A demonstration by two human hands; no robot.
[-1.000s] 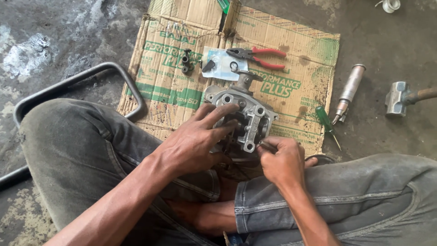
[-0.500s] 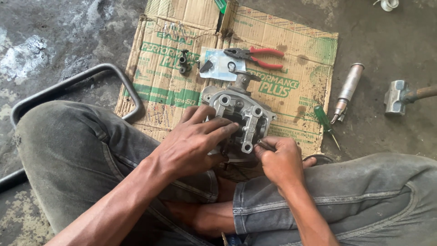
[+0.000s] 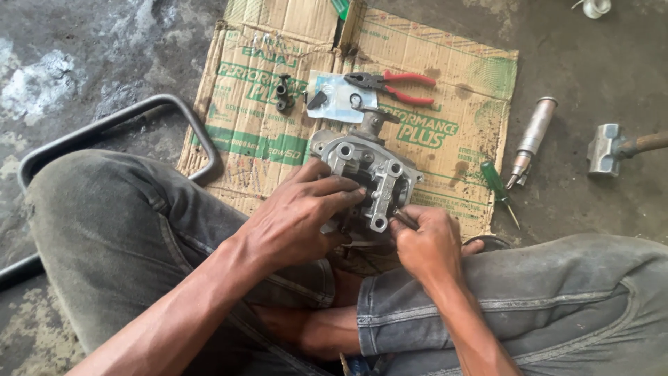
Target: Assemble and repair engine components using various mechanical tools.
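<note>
While you sit cross-legged on the floor, the head view shows the grey cast-metal engine part (image 3: 367,177) just above the middle of the frame, resting on the lower edge of a flattened cardboard sheet (image 3: 452,90) right in front of your shins. Your left hand (image 3: 296,216) lies on the part's left flank, fingers spread and bent over its face, so that grip is closed on the casting and steadies it. Your right hand (image 3: 428,244) sits at the part's lower right corner, fingers pinched shut around a thin dark tool (image 3: 406,220) whose tip meets the casting beside a round boss. The part's long axis runs from upper left to lower right, toward your right hand, so the working corner is nearer that hand than the left. It looks dull silver, blocky, with several round bolt holes, a dark hollow in the middle and a stub sticking out at its upper end. Higher on the cardboard lie red-handled pliers (image 3: 393,85); to the right, off the sheet, a green-handled screwdriver (image 3: 497,186) and a metal cylinder (image 3: 534,138).
</note>
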